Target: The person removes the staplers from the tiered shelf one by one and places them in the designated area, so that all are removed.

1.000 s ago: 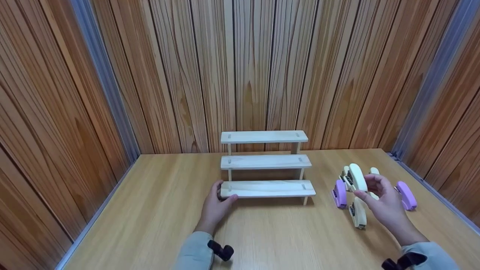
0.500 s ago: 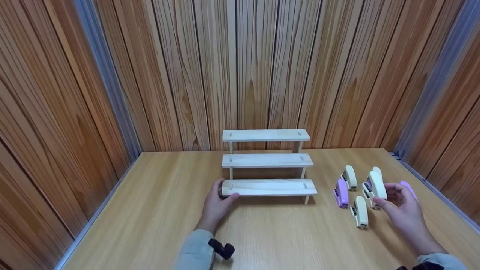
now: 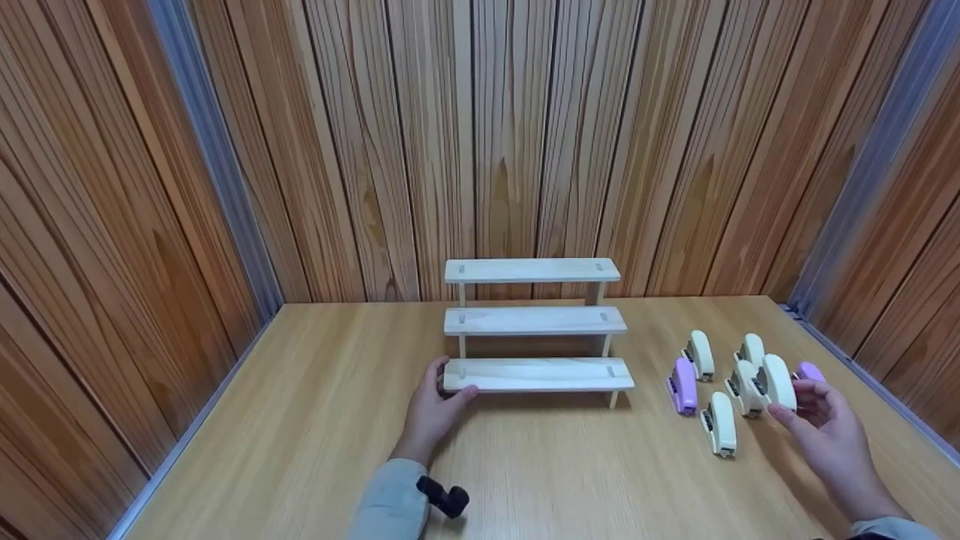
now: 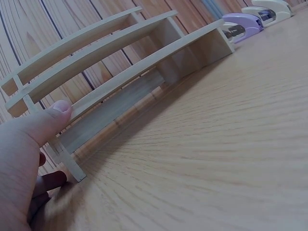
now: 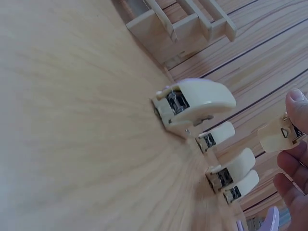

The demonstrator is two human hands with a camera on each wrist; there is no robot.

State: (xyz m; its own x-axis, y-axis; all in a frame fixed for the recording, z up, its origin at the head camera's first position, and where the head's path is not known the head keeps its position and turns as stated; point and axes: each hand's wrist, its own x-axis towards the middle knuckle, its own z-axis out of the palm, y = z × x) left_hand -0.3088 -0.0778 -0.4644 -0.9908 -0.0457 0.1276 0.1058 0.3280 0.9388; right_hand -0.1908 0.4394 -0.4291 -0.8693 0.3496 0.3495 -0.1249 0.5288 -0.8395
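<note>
My left hand (image 3: 429, 416) grips the left end of the lowest board of a three-tier wooden display stand (image 3: 538, 375). In the left wrist view the thumb (image 4: 61, 107) lies on the board's front edge, with fingers round the side. My right hand (image 3: 832, 424) holds a cream stapler (image 3: 777, 382) between thumb and fingers, raised off the table; this stapler (image 5: 276, 136) also shows in the right wrist view. Close by stand several more cream staplers (image 3: 720, 424), a purple stapler (image 3: 682, 386) on the left, and another purple stapler (image 3: 810, 371) partly hidden behind the right hand.
The wooden table (image 3: 337, 375) backs onto a plank-patterned wall (image 3: 502, 150). Similar side walls with grey metal corner strips rise left and right. The stand's middle board (image 3: 535, 321) and top board (image 3: 532, 270) step up toward the back wall.
My right hand has moved to the right with the cream stapler, uncovering another cream stapler beneath where it was. The left hand keeps its grip on the stand.
</note>
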